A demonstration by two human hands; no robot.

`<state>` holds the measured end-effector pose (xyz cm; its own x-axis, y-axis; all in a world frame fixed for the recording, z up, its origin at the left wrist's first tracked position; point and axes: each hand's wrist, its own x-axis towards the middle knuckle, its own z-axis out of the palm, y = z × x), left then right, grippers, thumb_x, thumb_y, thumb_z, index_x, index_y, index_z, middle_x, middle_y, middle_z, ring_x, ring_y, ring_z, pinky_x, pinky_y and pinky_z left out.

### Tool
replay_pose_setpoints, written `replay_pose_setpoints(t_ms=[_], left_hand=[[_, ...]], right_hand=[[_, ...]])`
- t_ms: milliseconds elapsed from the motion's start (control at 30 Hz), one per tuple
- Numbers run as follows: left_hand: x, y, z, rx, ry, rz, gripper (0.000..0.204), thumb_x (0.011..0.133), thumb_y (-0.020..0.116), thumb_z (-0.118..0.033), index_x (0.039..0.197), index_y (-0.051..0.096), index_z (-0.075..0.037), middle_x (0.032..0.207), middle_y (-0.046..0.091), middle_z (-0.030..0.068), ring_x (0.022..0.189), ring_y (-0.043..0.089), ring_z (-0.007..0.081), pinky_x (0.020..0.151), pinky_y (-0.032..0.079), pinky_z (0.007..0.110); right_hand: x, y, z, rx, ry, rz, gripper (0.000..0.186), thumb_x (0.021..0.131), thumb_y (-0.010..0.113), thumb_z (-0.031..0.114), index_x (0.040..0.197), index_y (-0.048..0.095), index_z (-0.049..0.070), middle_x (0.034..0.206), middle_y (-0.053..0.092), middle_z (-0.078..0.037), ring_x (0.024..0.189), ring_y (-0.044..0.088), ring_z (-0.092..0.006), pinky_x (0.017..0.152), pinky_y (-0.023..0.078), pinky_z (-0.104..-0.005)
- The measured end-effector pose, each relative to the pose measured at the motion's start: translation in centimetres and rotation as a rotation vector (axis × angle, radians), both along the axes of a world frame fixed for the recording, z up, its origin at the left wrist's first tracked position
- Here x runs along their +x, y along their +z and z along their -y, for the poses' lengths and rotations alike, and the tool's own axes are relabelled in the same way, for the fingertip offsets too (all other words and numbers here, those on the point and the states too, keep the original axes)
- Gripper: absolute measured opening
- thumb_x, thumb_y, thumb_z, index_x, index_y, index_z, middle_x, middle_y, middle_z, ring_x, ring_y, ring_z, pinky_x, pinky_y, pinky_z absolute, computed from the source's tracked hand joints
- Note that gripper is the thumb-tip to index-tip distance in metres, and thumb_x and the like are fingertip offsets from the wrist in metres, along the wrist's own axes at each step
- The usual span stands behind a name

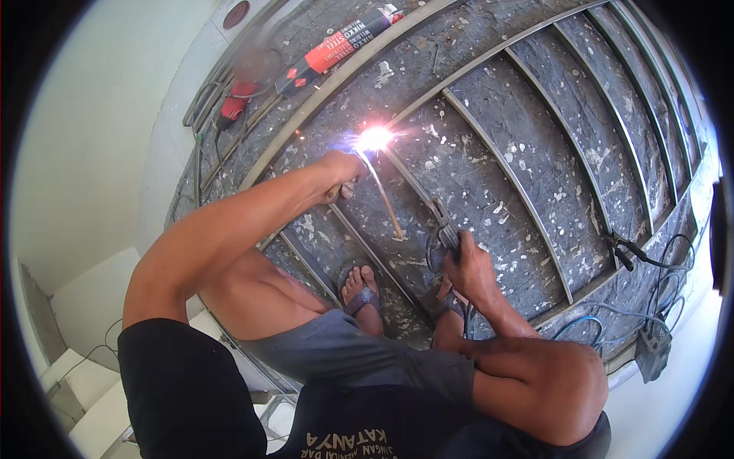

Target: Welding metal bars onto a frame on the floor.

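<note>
Left hand (342,172): closed in a fist, resting on a thin grey steel bar (359,237) of the flat metal grille frame (535,222) lying on the floor, just left of the bright white welding arc (374,138). Right hand (468,268): closed around the dark electrode holder (443,233), nearer and to the right. The slim tan welding rod (384,195) runs from the holder's side up and away to the arc, tilted left; its far tip meets the joint where the glare hides the contact. Frame bars fan out over dark grey, paint-spattered concrete floor (474,183). Both feet, in sandals, stand between the near bars. Packages: a long rectangular box (336,46), red at the near-left end and black at the far-right end with pale lettering, lies far left on the frame's edge. Beside it, further left, a red power tool (233,103), partly blurred. Right side: black clamp with cable (623,252), blue cable (577,323), grey socket block (652,344) near the frame's right edge.
</note>
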<state>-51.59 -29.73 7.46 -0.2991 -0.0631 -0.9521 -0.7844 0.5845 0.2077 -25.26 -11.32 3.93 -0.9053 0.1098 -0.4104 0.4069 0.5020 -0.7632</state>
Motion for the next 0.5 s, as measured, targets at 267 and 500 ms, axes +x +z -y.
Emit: replay_pose_setpoints(t_ms=[267,500], left_hand=[[0.1,0.5,-0.1,0.047,-0.003,0.006,0.009,0.077,0.055,0.000,0.085,0.054,-0.004,0.055,0.036,-0.0025,0.040,0.032,0.0079,0.035,0.026,0.025],[-0.2,-0.3,0.2,0.016,0.000,0.040,0.013,0.076,0.055,0.001,0.087,0.053,-0.006,0.055,0.035,-0.0030,0.040,0.031,0.0073,0.036,0.024,0.025]], right_hand=[[0.2,0.8,-0.1,-0.020,-0.122,0.073,0.040,0.078,0.062,0.012,0.113,0.044,0.002,0.080,0.061,-0.027,0.070,0.060,-0.0461,0.060,0.049,-0.0518],[-0.2,1.2,-1.3,-0.070,-0.238,0.003,0.041,0.079,0.061,0.012,0.114,0.044,0.002,0.082,0.061,-0.029,0.073,0.060,-0.0477,0.062,0.048,-0.0522]])
